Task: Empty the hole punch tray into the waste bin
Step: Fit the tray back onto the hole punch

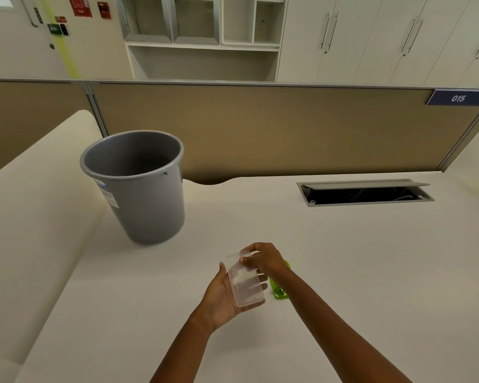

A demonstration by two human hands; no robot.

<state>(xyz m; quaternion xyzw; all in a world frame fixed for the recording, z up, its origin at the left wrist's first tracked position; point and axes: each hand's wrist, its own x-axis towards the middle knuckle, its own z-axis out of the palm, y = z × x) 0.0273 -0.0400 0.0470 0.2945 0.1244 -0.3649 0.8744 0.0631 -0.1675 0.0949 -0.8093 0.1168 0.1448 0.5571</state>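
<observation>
Paper bits sit in clear tray [245, 283], cupped by left hand [221, 297].

Head-worn view, downward over desk [343, 272]

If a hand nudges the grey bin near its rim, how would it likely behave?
The grey plastic waste bin looks empty and thin-walled, so probably light. It tapers to a narrow base, so a push near the rim would likely tip it. On the smooth cream desk a low push might slide it instead.
</observation>
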